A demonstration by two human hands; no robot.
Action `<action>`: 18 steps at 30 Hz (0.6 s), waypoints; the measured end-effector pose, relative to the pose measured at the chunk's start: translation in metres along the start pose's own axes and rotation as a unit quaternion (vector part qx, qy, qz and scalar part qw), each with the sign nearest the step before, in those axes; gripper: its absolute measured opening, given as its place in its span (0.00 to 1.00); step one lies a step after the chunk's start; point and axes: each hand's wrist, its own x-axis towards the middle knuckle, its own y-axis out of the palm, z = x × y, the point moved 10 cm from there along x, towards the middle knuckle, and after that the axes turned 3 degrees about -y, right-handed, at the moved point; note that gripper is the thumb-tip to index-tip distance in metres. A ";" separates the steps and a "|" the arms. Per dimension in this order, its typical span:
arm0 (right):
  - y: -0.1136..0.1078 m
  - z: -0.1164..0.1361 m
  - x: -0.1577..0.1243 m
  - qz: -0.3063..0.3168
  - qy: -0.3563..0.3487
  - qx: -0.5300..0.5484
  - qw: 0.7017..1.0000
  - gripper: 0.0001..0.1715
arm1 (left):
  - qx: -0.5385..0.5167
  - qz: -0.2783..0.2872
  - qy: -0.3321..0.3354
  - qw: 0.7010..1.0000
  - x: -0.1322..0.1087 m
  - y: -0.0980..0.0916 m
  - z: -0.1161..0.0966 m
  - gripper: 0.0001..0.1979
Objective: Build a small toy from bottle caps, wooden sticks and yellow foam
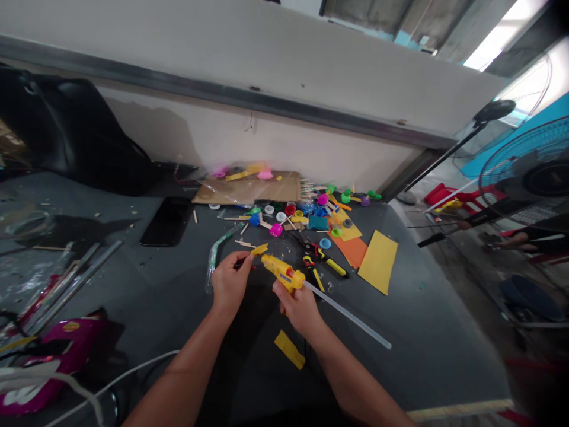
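Observation:
My right hand (299, 305) is wrapped round the handle of a yellow glue gun (284, 273). A long clear glue stick (351, 318) juts from its back end, and its nozzle points left. Between thumb and fingers, my left hand (231, 281) pinches a small piece of yellow paper (259, 249) close to the nozzle; whether the two touch I cannot tell. Another yellow paper strip (289, 350) lies on the table below the glue gun. Black-and-yellow pliers (331, 262) rest just beyond my right hand.
Coloured bottle caps (290, 210) and sticks are scattered at the back, before a cardboard piece (249, 188). Yellow paper (379, 261) and orange paper (351, 250) lie right. A black phone (166, 221), a purple box (62, 362) and a white cable (133, 375) are left. A fan (533, 178) stands off the table.

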 end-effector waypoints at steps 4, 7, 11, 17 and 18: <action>-0.002 0.002 0.000 -0.004 -0.003 0.004 1.000 0.20 | 0.005 0.002 0.000 1.000 -0.001 0.000 -0.001 0.10; -0.004 0.002 0.001 -0.012 -0.004 0.001 1.000 0.20 | 0.007 0.001 -0.002 1.000 0.000 0.000 0.000 0.10; -0.004 -0.001 0.002 -0.014 -0.002 0.000 1.000 0.20 | 0.011 -0.001 -0.002 1.000 0.001 0.000 0.001 0.10; -0.008 -0.001 0.003 -0.024 -0.009 -0.002 1.000 0.20 | 0.019 -0.005 -0.006 1.000 0.001 -0.001 0.000 0.10; -0.009 -0.001 0.003 -0.027 -0.012 -0.001 1.000 0.20 | 0.017 -0.005 -0.006 1.000 0.000 -0.001 -0.001 0.10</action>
